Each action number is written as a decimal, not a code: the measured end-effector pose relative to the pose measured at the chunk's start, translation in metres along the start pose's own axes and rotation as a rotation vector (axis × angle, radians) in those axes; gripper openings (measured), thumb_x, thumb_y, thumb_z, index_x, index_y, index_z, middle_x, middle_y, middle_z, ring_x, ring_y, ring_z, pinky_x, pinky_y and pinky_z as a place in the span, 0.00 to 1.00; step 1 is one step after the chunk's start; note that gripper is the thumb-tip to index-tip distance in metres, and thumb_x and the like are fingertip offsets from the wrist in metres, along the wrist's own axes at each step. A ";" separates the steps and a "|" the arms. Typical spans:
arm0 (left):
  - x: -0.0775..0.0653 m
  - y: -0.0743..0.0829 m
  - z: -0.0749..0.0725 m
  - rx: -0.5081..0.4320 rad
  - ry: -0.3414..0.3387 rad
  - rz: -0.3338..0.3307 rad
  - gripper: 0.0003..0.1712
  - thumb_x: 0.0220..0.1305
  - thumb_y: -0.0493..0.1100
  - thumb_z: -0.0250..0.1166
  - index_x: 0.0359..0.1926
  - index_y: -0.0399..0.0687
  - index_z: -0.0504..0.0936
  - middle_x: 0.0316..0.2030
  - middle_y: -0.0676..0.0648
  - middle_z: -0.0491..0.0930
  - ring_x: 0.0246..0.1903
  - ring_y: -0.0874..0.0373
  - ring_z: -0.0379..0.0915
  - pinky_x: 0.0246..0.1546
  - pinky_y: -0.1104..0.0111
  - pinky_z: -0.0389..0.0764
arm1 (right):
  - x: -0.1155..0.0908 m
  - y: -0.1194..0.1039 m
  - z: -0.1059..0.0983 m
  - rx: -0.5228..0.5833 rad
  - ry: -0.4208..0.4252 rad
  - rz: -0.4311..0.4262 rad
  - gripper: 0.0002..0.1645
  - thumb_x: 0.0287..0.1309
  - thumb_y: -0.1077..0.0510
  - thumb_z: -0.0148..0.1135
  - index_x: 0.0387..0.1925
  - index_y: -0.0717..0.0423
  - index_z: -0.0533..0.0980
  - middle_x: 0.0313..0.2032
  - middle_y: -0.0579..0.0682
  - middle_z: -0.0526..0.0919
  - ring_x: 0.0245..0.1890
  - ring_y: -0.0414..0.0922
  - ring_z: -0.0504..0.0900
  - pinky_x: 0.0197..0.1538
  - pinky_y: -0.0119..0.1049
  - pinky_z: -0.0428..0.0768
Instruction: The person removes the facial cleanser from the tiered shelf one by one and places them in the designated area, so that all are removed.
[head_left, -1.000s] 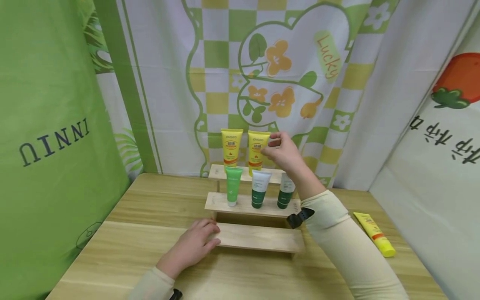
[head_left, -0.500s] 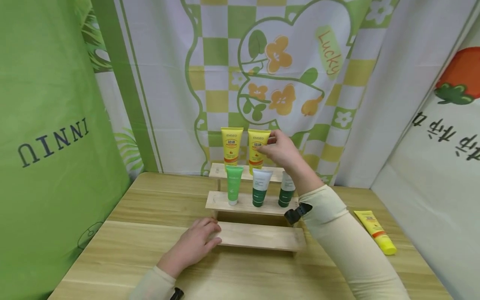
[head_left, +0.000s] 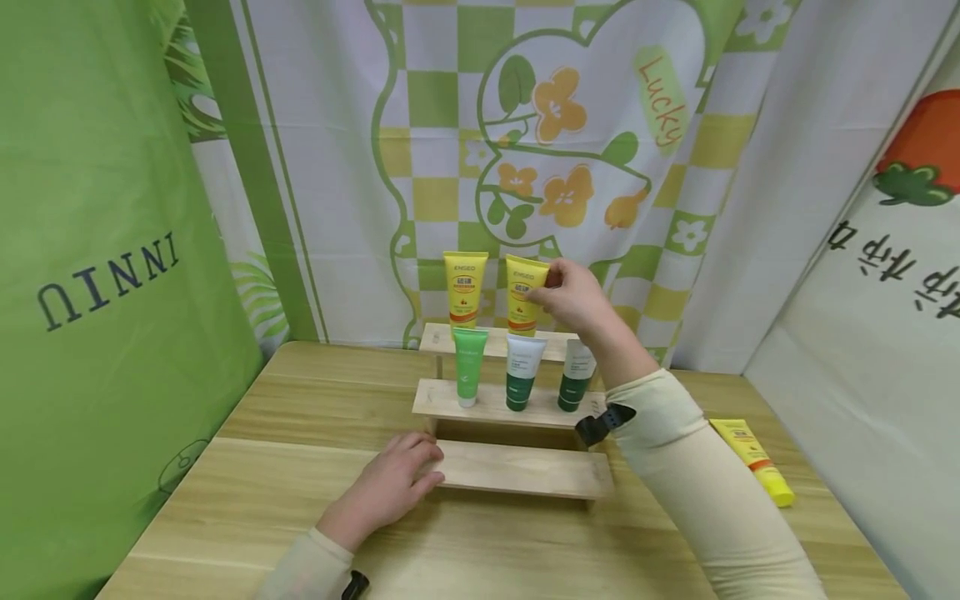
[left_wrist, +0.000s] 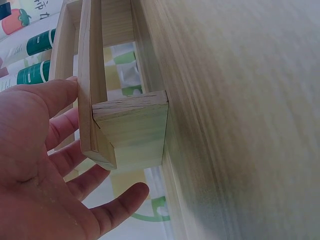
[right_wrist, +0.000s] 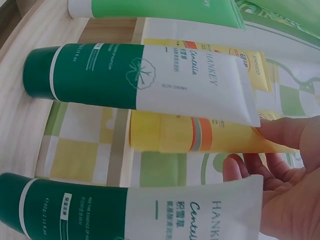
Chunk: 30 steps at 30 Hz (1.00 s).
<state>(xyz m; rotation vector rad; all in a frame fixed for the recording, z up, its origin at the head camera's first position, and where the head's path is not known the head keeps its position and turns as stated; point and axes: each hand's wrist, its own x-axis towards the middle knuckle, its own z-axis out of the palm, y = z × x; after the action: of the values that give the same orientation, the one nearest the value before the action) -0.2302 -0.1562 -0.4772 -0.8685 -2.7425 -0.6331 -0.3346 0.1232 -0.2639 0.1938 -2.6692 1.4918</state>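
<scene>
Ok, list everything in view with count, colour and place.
Stand: one, pale wood, on the table
Table: one, wood-coloured, under the stand
Yellow tubes: three, yellow, two at top step, one lying at right
Green tube: one, green, middle step, left
Two-tone tubes: two, white and dark green, middle step, centre and right
Cloths: several, mainly green and white, behind and both sides
Wristbands: two, black, on wrists
Sleeves: two, cream, on arms
Left hand: one, at lowest step's left end
Right hand: one, pinching top step's right tube

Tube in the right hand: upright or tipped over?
Upright: the yellow tube has its flat end up and its cap end at the top shelf.
</scene>
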 end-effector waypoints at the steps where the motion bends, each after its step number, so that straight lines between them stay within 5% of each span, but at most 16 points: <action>1: 0.000 0.000 0.000 0.002 -0.001 0.001 0.15 0.66 0.50 0.65 0.48 0.47 0.81 0.55 0.45 0.75 0.57 0.46 0.69 0.59 0.53 0.72 | 0.000 0.000 -0.002 0.006 0.003 0.001 0.21 0.61 0.58 0.66 0.50 0.63 0.70 0.47 0.58 0.75 0.46 0.52 0.76 0.46 0.42 0.79; 18: -0.001 0.004 -0.003 -0.027 -0.020 -0.021 0.16 0.66 0.50 0.65 0.49 0.45 0.81 0.55 0.45 0.75 0.58 0.46 0.68 0.60 0.52 0.72 | -0.015 -0.005 -0.028 0.272 0.141 0.000 0.30 0.61 0.60 0.66 0.59 0.60 0.64 0.50 0.57 0.76 0.48 0.48 0.76 0.52 0.40 0.76; 30: 0.000 0.000 -0.001 -0.014 -0.018 -0.014 0.17 0.66 0.51 0.64 0.49 0.46 0.81 0.56 0.45 0.75 0.58 0.46 0.68 0.60 0.53 0.72 | -0.017 0.005 -0.046 0.463 0.326 -0.084 0.21 0.60 0.62 0.67 0.48 0.54 0.65 0.42 0.51 0.74 0.44 0.43 0.75 0.48 0.33 0.79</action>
<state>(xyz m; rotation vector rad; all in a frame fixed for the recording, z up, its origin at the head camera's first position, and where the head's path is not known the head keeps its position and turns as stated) -0.2301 -0.1563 -0.4767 -0.8625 -2.7661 -0.6517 -0.3181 0.1664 -0.2466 0.0769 -2.0174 1.9023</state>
